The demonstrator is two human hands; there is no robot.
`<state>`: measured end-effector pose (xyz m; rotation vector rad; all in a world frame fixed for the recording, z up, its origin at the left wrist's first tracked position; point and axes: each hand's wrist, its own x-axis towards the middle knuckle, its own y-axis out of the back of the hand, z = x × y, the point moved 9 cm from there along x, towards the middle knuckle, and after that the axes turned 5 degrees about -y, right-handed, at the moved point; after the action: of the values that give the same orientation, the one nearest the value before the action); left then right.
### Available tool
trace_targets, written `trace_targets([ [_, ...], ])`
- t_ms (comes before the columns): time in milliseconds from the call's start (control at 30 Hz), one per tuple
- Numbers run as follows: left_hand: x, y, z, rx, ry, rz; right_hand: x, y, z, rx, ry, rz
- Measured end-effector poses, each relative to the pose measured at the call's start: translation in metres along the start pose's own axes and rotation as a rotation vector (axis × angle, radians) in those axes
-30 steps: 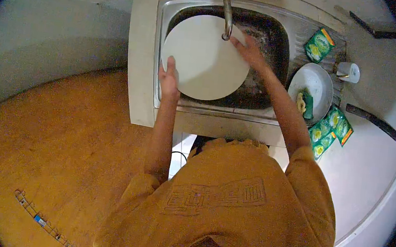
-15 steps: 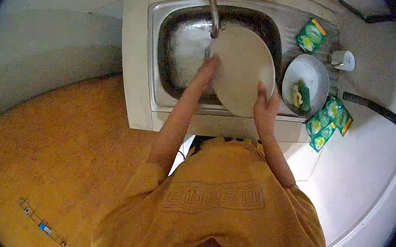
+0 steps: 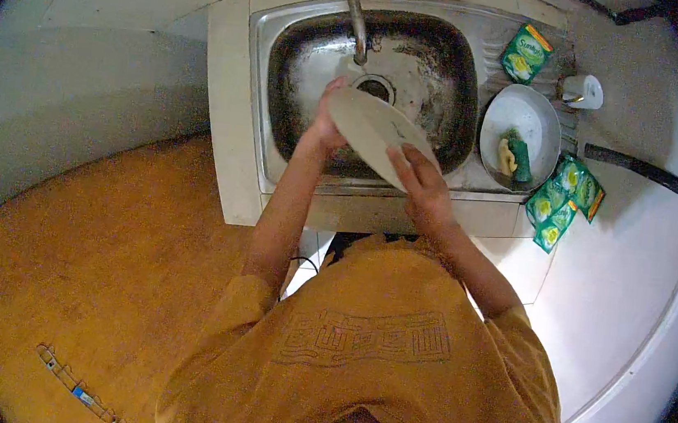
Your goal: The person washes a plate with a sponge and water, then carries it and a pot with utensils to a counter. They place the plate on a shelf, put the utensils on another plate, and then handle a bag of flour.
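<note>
Cream plate (image 3: pixel 368 128) over the steel sink (image 3: pixel 255 79), tilted, long axis 10 to 4 o'clock (12 = away from the person). Both hands holding it, neither nearer. Left hand (image 3: pixel 327 124) on the 9 o'clock edge, plate at its 3. Right hand (image 3: pixel 430 198) on the 4 o'clock end, plate at its 10–11. Tap (image 3: pixel 353 11) tip sits off toward 11, apart.

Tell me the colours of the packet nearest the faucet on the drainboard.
The packet is mostly green, with an orange strip; the head view shows it.
</note>
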<state>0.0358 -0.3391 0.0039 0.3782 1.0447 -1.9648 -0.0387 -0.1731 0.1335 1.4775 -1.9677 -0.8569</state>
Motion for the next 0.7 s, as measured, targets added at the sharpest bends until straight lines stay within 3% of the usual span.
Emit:
trace_targets([
  [100,-0.017,0.03,-0.004,-0.145,0.173,-0.083,0.008,-0.006,-0.006,-0.248,0.238,-0.097],
  [200,-0.029,0.057,-0.007,-0.104,0.068,-0.118,0.018,-0.02,-0.012,-0.406,0.453,-0.185],
  [333,-0.038,0.065,0.005,-0.278,-0.073,-0.048,0.031,-0.037,-0.027,-0.559,0.703,-0.297],
  [433,-0.042,0.076,0.016,-0.315,-0.197,-0.039,0.052,-0.037,-0.04,-0.314,0.694,-0.423],
  [567,-0.052,0.085,0.035,-0.353,-0.351,-0.031,0.089,-0.054,-0.046,-0.236,0.649,-0.483],
  [633,-0.061,0.079,0.039,-0.405,-0.37,-0.015,0.126,-0.059,-0.052,-0.359,0.641,-0.28],
  [700,-0.064,0.08,0.037,-0.451,-0.386,0.001,0.153,-0.068,-0.058,-0.36,0.646,-0.205],
])
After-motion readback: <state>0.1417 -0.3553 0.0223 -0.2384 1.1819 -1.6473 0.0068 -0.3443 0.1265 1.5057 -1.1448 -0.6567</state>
